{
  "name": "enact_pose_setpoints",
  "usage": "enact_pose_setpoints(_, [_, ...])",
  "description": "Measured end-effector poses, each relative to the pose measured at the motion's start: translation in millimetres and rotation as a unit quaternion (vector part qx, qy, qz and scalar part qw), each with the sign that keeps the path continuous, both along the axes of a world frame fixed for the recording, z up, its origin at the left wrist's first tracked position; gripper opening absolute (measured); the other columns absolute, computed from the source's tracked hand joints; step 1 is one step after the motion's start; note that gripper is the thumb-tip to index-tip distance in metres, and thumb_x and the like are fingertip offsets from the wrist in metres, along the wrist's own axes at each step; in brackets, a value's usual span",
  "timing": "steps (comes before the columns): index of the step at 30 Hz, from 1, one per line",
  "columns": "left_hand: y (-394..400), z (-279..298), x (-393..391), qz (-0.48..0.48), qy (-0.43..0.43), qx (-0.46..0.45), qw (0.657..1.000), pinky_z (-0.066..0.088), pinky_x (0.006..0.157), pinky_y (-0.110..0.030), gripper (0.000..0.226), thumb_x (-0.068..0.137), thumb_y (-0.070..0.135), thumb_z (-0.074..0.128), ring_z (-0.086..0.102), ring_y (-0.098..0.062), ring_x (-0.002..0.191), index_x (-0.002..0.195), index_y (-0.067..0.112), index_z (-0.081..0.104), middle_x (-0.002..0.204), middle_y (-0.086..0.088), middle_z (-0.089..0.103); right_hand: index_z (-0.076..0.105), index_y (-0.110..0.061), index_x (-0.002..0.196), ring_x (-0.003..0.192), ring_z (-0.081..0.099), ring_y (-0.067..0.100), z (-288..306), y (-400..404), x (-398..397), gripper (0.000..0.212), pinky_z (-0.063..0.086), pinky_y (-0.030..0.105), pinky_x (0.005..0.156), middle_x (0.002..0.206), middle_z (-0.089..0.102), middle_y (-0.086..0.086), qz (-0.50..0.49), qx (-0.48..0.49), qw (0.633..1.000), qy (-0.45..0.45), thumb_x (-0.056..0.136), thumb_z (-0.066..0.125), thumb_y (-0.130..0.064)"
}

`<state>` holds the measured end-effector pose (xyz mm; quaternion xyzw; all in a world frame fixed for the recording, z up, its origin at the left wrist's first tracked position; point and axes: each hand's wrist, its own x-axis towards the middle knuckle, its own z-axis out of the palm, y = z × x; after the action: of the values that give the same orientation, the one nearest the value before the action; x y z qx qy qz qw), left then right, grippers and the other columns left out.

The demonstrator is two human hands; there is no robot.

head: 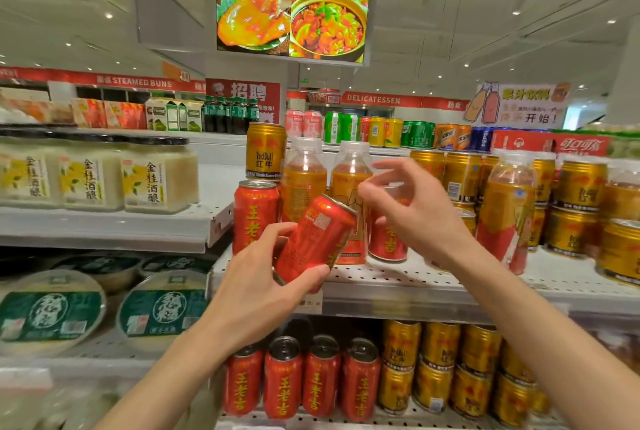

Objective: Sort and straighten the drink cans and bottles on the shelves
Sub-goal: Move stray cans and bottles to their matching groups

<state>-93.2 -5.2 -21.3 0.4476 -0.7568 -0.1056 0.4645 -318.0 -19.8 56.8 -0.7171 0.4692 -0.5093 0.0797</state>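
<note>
Left hand (256,277) gripping tilted red can (313,239) (glossy metal cylinder)

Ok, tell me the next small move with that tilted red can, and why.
Probably tip the red can upright and set it on the middle shelf, in the gap between the standing red can on the left and the one behind the right hand. The left hand holds it tilted, and the right hand is open, free to steady it.

Bottles (304,180) stand behind the cans (255,214) on the shelf (415,285), jars (157,175) left.
</note>
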Motion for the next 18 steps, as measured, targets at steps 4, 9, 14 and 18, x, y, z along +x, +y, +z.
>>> enact_pose_setpoints(4, [-1.4,-5.9,2.2,0.009,0.037,0.012,0.999,0.042,0.084,-0.015,0.07,0.075,0.068,0.066,0.056,0.007,0.106,0.134,0.042,0.039,0.119,0.02,0.059,0.042,-0.021,0.146,0.119,0.057,0.016,5.6,-23.6,-5.8,0.069,0.051,0.043,0.101,0.129,0.062,0.0,-0.146,-0.04,0.983,0.107,0.091,0.062,-0.057])
enact_pose_setpoints(9, [0.2,-8.9,1.5,0.023,0.058,0.026,0.998,0.04,0.086,-0.018,0.069,0.075,0.07,0.065,0.054,0.006,0.11,0.132,0.045,0.036,0.12,0.021,0.057,0.038,-0.023,0.146,0.12,0.06,0.021,-7.6,-51.4,8.3,0.086,0.029,0.051,0.116,0.12,0.068,-0.004,-0.142,0.014,0.976,0.167,0.08,0.06,-0.073])
enact_pose_setpoints(14, [4.2,-9.6,-0.5,0.024,0.082,0.036,0.996,0.043,0.089,-0.02,0.069,0.071,0.07,0.065,0.055,0.006,0.109,0.128,0.045,0.037,0.118,0.024,0.056,0.04,-0.022,0.143,0.114,0.055,0.018,-5.6,-54.9,6.3,0.082,0.021,0.06,0.119,0.102,0.061,-0.017,-0.099,0.023,0.987,0.122,0.079,0.071,-0.064])
enact_pose_setpoints(18, [7.7,-7.8,-3.5,0.03,0.088,0.049,0.994,0.04,0.084,-0.014,0.07,0.068,0.072,0.064,0.054,0.008,0.107,0.127,0.045,0.036,0.117,0.024,0.054,0.04,-0.025,0.141,0.11,0.05,0.008,-3.8,-54.5,0.4,0.081,0.031,0.058,0.116,0.097,0.048,-0.031,-0.04,0.03,0.993,0.106,0.078,0.078,-0.057])
